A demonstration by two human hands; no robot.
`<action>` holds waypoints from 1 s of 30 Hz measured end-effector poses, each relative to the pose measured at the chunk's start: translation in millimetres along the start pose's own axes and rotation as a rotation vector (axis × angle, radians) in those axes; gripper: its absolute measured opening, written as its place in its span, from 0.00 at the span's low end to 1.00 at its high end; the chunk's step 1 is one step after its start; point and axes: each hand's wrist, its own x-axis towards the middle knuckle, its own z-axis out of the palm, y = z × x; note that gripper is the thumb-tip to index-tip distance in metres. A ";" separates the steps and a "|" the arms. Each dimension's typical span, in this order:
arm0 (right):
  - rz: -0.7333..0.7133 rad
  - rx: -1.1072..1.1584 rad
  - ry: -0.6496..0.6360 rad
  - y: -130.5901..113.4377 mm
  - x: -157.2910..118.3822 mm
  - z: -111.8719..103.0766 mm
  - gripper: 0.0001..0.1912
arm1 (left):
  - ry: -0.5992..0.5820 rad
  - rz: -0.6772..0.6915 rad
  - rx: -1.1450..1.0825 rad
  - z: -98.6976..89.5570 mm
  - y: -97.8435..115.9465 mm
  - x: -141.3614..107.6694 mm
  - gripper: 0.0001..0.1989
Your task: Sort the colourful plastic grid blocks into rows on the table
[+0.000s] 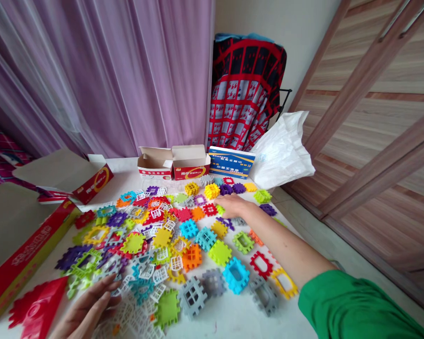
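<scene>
My right hand [232, 205] reaches across to the far middle of the table, fingers closed together over a small lime-green plastic building block [220, 210]; my hand hides part of it. A red square window block [209, 209] lies just left of those fingers, and a purple one [226, 223] lies just below. My left hand [93, 303] hovers at the near left with fingers loosely apart and nothing between them. White lattice window pieces [127, 310] lie beside it, along with a lime-green square block [167, 308]. A red roof-shaped piece [44, 306] sits left of that hand.
Interlocking blocks in many colours cover the white table [233, 313]. Opened red cartons [92, 183] stand at the left, with smaller boxes [191, 169] and a blue box [231, 162] along the back. A white plastic bag [284, 150] rests at the back right corner.
</scene>
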 end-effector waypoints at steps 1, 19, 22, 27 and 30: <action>0.000 -0.002 -0.010 -0.5 -0.5 -0.6 0.27 | -0.007 -0.001 -0.001 0.2 1.3 -1.8 0.32; -0.193 0.110 0.252 -103.1 24.1 -23.1 0.15 | 0.220 0.947 1.048 8.6 14.6 55.3 0.18; -0.126 0.210 0.298 -121.9 49.5 -25.5 0.17 | 0.201 0.950 1.026 10.0 7.6 58.6 0.17; 0.163 0.343 0.302 -145.9 99.4 -31.5 0.20 | 0.162 0.946 0.970 8.4 5.5 60.5 0.16; 0.225 0.336 0.291 -160.9 120.3 -32.1 0.22 | 0.151 0.935 0.968 8.5 5.0 60.9 0.16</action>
